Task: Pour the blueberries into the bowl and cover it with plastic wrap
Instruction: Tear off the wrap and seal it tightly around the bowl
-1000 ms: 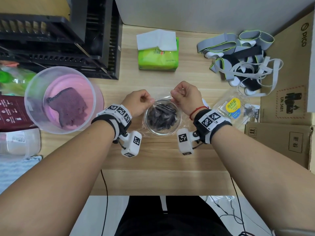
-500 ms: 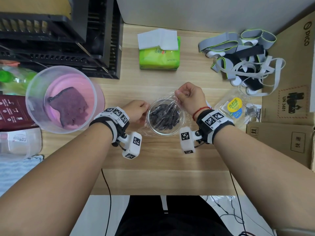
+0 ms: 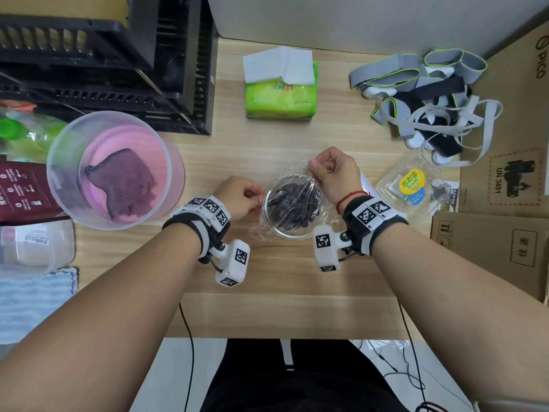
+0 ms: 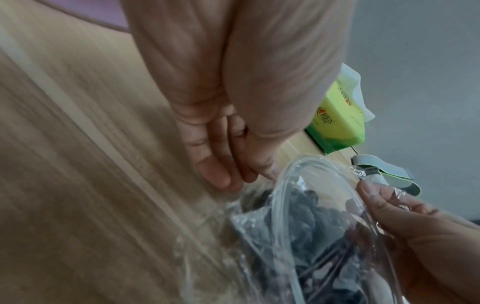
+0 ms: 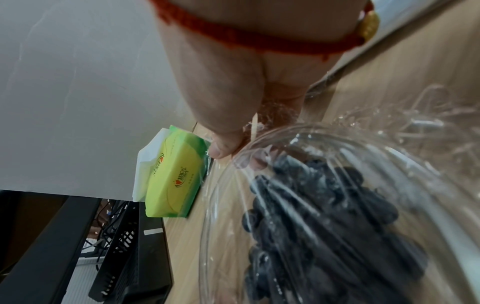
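A clear glass bowl (image 3: 269, 215) of dark blueberries (image 3: 292, 205) stands mid-table, with plastic wrap (image 3: 297, 171) draped loosely over it. My left hand (image 3: 260, 197) sits at the bowl's left side, its fingertips (image 4: 221, 179) low by the table, pinching the wrap's edge. My right hand (image 3: 312, 171) is at the far rim, where thumb and fingers pinch a bunched corner of the wrap. In the right wrist view its thumb (image 5: 221, 148) shows just outside the rim, above the blueberries (image 5: 324, 205). The wrap is wrinkled and slack over the bowl (image 4: 324, 185).
The emptied blueberry clamshell (image 3: 411, 185) lies right of the bowl. A green tissue pack (image 3: 279, 93) is behind, a tangle of straps (image 3: 427, 96) at the far right, cardboard boxes (image 3: 505, 239) along the right edge. A pink-bottomed tub (image 3: 116, 171) and black crates (image 3: 104, 63) fill the left.
My left hand has slid from the bowl's far-left rim down to its left side, drawing the wrap with it. My right hand has stayed at the far rim.
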A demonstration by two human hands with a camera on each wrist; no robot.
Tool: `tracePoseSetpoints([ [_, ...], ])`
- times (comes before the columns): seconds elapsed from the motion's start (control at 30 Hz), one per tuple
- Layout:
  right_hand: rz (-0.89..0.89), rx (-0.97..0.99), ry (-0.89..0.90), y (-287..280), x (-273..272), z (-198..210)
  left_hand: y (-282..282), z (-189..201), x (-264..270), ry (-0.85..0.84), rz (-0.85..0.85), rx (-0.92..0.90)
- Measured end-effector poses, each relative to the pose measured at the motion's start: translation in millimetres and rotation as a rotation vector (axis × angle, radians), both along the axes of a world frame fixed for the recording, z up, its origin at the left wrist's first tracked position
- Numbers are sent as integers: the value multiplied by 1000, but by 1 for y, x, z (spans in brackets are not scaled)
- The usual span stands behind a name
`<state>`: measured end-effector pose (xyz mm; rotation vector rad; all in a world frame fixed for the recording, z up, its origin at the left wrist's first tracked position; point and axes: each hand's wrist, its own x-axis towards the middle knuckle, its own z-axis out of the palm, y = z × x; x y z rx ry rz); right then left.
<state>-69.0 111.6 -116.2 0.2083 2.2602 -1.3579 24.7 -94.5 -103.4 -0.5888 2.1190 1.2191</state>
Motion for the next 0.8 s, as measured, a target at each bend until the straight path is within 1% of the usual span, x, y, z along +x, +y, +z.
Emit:
tracePoseSetpoints([
  [0.07,-15,-13,-1,0,2,-1,4,2,0,-13,-102,-28],
  [0.13,-27,-18,1,0,2,-3,8,2,-2,-9,-116,-50],
  [0.2,-28,-12,3,0,2,-3,10,3,-4,16,-40,-28],
  [0.27,-20,-2,-2,0,2,-2,11,4,-7,52,60,53],
  [0.3,-9,17,1,0,2,-2,12,5,-9,70,73,67],
  [0.4,37,119,15,2,1,-4,16,8,-13,183,58,-17],
  [0.47,47,158,-21,3,-2,-7,18,9,-15,226,84,-68],
  [0.57,52,208,-86,1,-6,-8,19,8,-18,203,90,-103],
  [0.63,86,246,-83,0,-8,-6,20,7,-19,165,103,-63],
  [0.73,121,266,-48,1,-6,-4,23,7,-22,155,118,29],
  [0.8,131,268,-36,2,-3,-5,26,8,-26,153,172,51],
])
